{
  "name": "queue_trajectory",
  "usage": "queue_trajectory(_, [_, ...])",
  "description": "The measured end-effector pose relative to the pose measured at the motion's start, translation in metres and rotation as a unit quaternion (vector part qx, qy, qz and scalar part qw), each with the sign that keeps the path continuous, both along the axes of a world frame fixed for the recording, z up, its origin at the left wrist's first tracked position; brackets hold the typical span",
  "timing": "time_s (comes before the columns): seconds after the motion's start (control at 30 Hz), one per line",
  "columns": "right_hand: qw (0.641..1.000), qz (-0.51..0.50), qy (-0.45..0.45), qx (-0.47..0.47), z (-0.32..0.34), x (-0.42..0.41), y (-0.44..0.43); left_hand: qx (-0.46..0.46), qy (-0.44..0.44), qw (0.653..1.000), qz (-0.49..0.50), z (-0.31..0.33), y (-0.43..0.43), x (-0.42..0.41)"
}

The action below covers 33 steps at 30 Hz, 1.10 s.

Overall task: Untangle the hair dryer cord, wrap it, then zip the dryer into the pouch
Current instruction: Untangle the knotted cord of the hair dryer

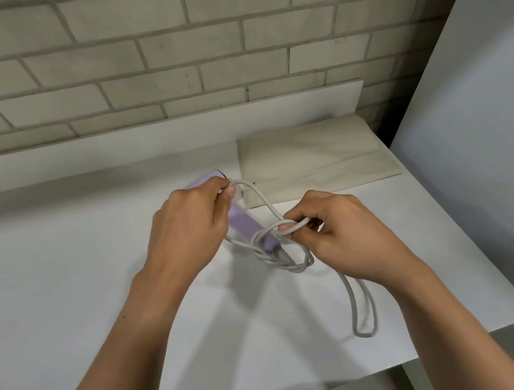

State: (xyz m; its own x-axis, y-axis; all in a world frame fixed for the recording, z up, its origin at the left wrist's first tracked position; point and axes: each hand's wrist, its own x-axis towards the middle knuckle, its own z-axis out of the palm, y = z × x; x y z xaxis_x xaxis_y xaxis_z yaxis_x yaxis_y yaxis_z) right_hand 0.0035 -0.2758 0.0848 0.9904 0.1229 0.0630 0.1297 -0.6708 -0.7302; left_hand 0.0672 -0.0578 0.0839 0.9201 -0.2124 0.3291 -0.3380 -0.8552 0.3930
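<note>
You're early in the job. The pouch (311, 157) lies flat and unfilled just behind the dryer (247, 227). Your left hand (186, 231) grips the dryer, and your right hand (335, 236) pinches the cord (361, 307), which is tangled round the dryer's near end. Untangling, wrapping and zipping all remain. A brick wall (122, 63) stands behind the dryer, with a white tabletop (61, 298) beneath it.

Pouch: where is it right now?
Head view: the beige pouch lies flat at the far right of the white table, near the brick wall, just beyond the right hand and right of the lilac hair dryer; neither hand touches it.
</note>
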Motion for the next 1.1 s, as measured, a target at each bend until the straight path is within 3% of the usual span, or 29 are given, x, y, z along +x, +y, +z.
queue_trajectory(0.1, [1.0,0.008,0.017,-0.004,0.001,0.002,0.001,0.035,-0.048,0.994,-0.087,0.003,-0.001,0.0])
queue_trajectory(0.2, [1.0,0.009,0.01,-0.007,0.005,0.003,-0.002,0.142,-0.133,0.951,-0.239,0.01,-0.004,0.002])
queue_trajectory(0.27, [1.0,0.011,0.004,-0.004,0.007,0.003,-0.004,0.158,-0.147,0.935,-0.283,0.013,-0.008,0.003])
queue_trajectory(0.4, [1.0,-0.01,-0.01,0.022,0.008,0.001,-0.002,0.159,-0.167,0.942,-0.242,0.021,-0.01,0.003])
queue_trajectory(0.53, [0.997,-0.039,-0.022,0.059,0.008,0.0,-0.005,0.059,-0.156,0.983,-0.08,0.024,-0.01,-0.004])
queue_trajectory(0.6, [0.997,-0.035,-0.013,0.063,0.008,-0.002,-0.006,0.002,-0.125,0.992,-0.004,0.023,-0.002,-0.002])
queue_trajectory(0.7, [0.998,-0.031,0.007,0.059,0.007,-0.002,-0.004,-0.014,-0.052,0.998,0.016,0.018,0.004,0.0])
queue_trajectory(0.77, [0.998,-0.029,0.014,0.047,0.005,-0.001,-0.002,-0.004,-0.033,0.999,0.008,0.014,0.006,0.001])
queue_trajectory(0.87, [0.999,-0.016,0.018,0.028,0.005,0.0,0.0,0.035,-0.073,0.994,-0.071,0.017,0.008,0.001])
queue_trajectory(0.97, [1.0,0.0,0.013,0.015,0.008,0.001,-0.001,0.139,-0.145,0.956,-0.215,0.025,-0.003,-0.002])
queue_trajectory(1.1, [1.0,0.001,0.004,0.009,0.012,0.002,-0.001,0.183,-0.169,0.926,-0.283,0.027,-0.012,0.0])
